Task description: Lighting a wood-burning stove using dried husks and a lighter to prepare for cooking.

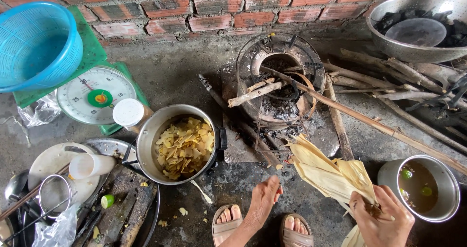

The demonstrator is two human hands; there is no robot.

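Husks: bundle of dry, pale yellow corn husks (325, 171) at lower right of the frame, fanned toward the stove, base gathered low.
Right hand: right hand (383, 216) at lower right, grip clenched around the base of the husks.
Left hand: left hand (264, 199) at lower centre, fingers curled around something small at the fingertips; what it is cannot be told. It sits just beside the husk tips, not touching them.
Handling: the husks look light, papery and brittle, likely to crackle or tear if squeezed; the bunched base, where the leaves are thickest, seems the best place to hold.
Feet: two sandalled feet (227, 223) on the concrete floor at bottom centre.
Stove: round clay stove (253, 57) at upper centre, holding ash and sticks of firewood (254, 94).
Pot: metal pot (146, 145) left of centre, filled with pale yellow sliced pieces (185, 147).
Small pot: metal pot of dark liquid (450, 188) at right edge, near the right hand.
Scale: green kitchen scale (96, 95) at upper left, under a blue plastic basket (36, 42).
Basin: metal basin of charcoal (389, 37) at upper right, against a brick wall (209, 6).
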